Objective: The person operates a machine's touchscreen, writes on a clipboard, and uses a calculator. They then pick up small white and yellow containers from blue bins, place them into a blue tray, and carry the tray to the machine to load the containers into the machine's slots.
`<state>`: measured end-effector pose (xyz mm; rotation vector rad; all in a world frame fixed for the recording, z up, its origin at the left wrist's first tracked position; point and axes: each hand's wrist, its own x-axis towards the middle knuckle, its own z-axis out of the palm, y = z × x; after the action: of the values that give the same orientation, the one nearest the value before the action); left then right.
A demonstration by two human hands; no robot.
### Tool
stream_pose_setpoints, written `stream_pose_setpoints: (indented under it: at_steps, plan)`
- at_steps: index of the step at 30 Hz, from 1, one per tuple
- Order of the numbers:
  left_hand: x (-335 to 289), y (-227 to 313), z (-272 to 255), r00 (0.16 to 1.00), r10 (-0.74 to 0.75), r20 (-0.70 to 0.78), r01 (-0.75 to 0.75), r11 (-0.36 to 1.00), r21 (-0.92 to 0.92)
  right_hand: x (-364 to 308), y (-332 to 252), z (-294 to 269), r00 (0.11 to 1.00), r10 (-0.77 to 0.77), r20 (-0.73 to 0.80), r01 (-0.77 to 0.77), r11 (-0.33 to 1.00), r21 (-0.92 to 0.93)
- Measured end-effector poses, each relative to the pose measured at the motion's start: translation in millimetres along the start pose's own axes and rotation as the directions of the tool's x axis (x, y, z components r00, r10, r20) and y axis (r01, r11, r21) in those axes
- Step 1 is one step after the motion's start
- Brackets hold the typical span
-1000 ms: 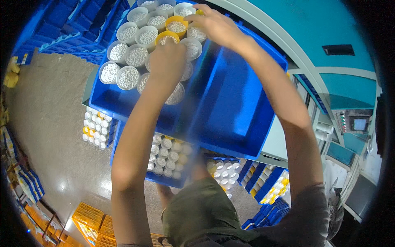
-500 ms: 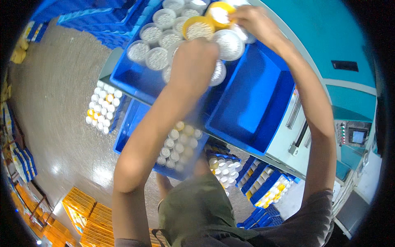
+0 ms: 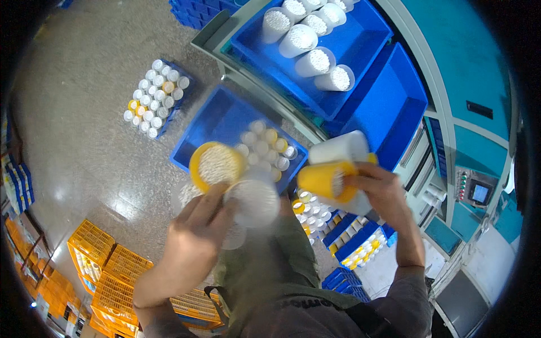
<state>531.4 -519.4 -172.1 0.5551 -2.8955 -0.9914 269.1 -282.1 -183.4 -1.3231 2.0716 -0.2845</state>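
My left hand (image 3: 194,239) grips a cluster of round plastic cups by their rims. One is a yellow cup (image 3: 218,164); beside it is a translucent white cup (image 3: 253,204), and other clear cups show below. They are packed with small white tips that look like cotton swabs. My right hand (image 3: 380,191) is closed on another cluster, with a tilted yellow cup (image 3: 320,179) and a white cup (image 3: 338,148) lying sideways. Both clusters hang in front of me and are smeared by motion. Fingertips are partly hidden behind the cups.
A blue tray (image 3: 270,73) on the bench holds several filled white cups; another blue tray (image 3: 394,107) adjoins it. Below, a blue crate (image 3: 211,121) holds more cups. Stacked cups (image 3: 155,104) stand on the floor at left, near orange crates (image 3: 115,270). A teal machine (image 3: 468,62) stands at right.
Both hands have moved down from the bench tray toward me, each carrying a cluster of cups. The tray holds fewer cups, and the view has shifted.
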Motion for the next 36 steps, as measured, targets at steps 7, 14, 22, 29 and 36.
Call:
stream_pose_setpoints:
  at_steps: [7, 14, 22, 29, 36]
  plan:
    - [-58, -137, 130, 0.969, -0.248, 0.014, 0.248, 0.969, 0.004, 95, 5, 180, 0.991, -0.122, -0.057, 0.129, 0.983, 0.133]
    - [-38, -275, 321, 0.964, -0.263, -0.042, 0.265, 0.964, 0.027, 241, 53, 346, 0.971, -0.164, -0.175, 0.175, 0.983, 0.048]
    - [-10, -288, 429, 0.970, -0.241, 0.027, 0.228, 0.946, 0.228, 314, 104, 425, 0.992, -0.123, -0.030, 0.113, 0.968, -0.223]
    - [-2, -260, 396, 0.924, -0.368, 0.101, 0.322, 0.894, 0.312, 261, 53, 334, 0.974, -0.228, 0.007, 0.221, 0.938, -0.266]
    - [-23, -207, 338, 0.893, -0.447, -0.045, 0.447, 0.894, 0.002, 135, 10, 85, 0.739, -0.479, -0.473, 0.344, 0.873, -0.347]
